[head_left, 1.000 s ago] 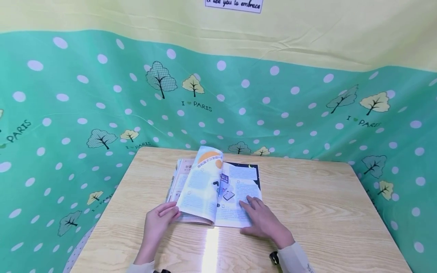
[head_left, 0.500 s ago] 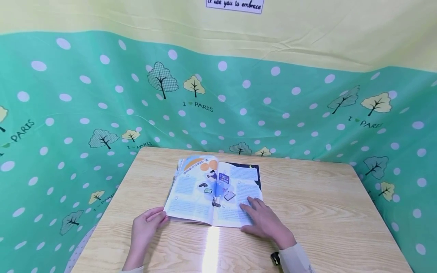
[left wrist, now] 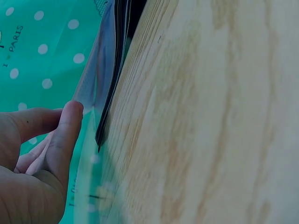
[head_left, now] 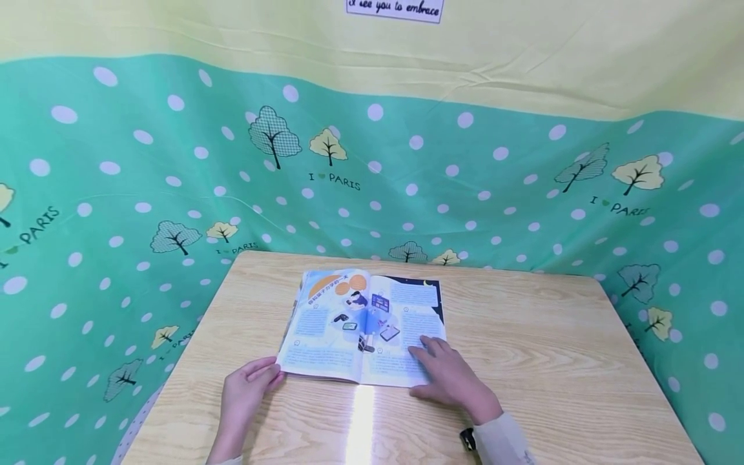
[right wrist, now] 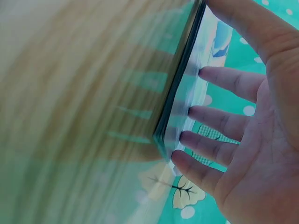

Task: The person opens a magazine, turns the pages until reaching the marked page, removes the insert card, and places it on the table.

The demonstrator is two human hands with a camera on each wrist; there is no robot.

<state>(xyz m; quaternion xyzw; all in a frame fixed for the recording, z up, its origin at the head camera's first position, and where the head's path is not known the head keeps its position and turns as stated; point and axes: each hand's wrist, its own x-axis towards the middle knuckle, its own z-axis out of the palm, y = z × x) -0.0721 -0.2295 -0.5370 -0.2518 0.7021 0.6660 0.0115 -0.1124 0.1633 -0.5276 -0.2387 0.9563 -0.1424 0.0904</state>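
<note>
As left hand pinches page, open magazine

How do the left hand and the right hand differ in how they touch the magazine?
The left hand pinches the lower outer corner of the left page; the right hand touches the right page. The left hand's fingers are curled; the right hand's fingers are spread. Both are bare and touch the open magazine.

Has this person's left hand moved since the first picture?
Yes. Against the wooden table, the left hand has shifted leftward, closer to the table's left edge, and slightly nearer the person.
</note>
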